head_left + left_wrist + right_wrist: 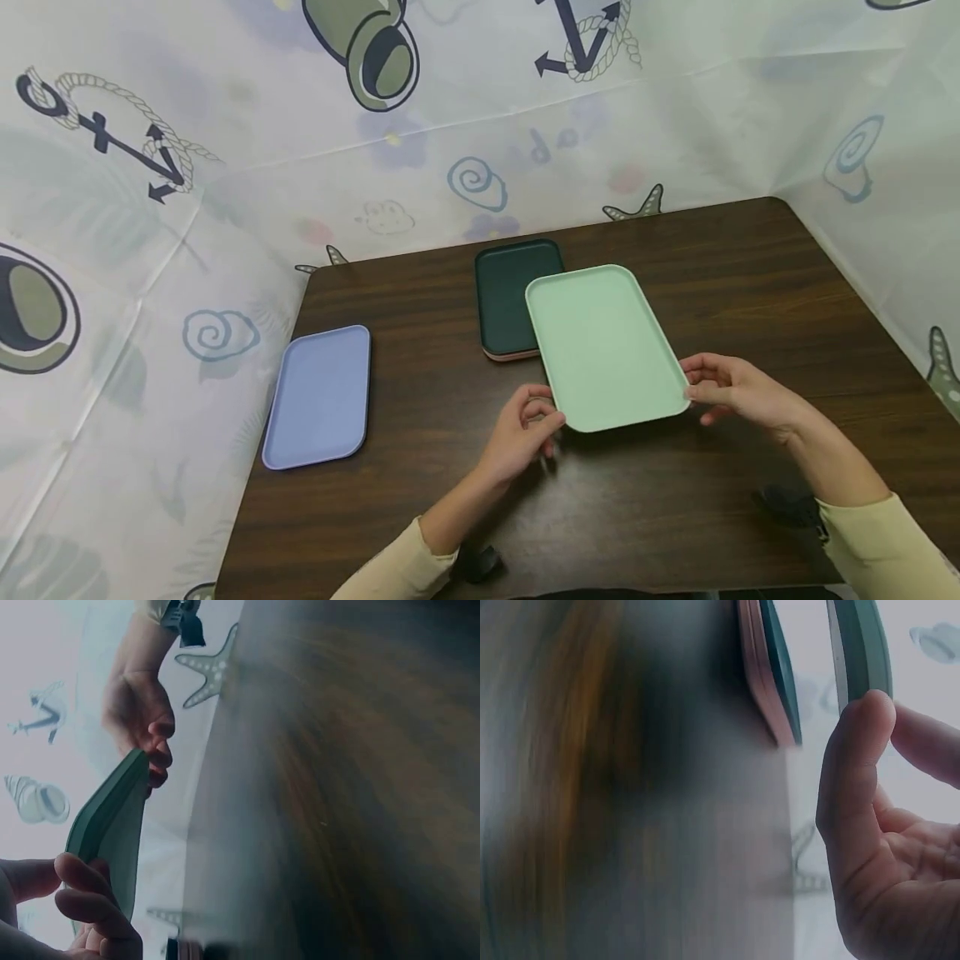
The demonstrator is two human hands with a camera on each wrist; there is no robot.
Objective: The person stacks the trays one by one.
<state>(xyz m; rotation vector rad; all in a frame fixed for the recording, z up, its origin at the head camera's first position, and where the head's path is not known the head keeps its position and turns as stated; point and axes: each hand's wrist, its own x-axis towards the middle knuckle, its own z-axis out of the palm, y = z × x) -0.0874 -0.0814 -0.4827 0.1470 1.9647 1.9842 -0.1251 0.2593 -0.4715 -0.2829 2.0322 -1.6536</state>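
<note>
Both hands hold a light green tray (609,350) above the table by its two near corners. At the near left corner my left hand (525,425) pinches the rim between thumb and fingers. My right hand (731,387) pinches the near right corner the same way; the right wrist view shows its fingers (855,750) on the edge. Behind and partly under the green tray in the head view lies a dark green tray (510,292), stacked on a pink tray (504,357) of which only the edge shows. The wrist views show a gap between the held tray and the tabletop.
A blue-violet tray (318,396) lies at the left side of the dark wood table (420,500). A patterned white sheet (465,125) hangs behind the table and along both sides. Dark straps show at both wrists.
</note>
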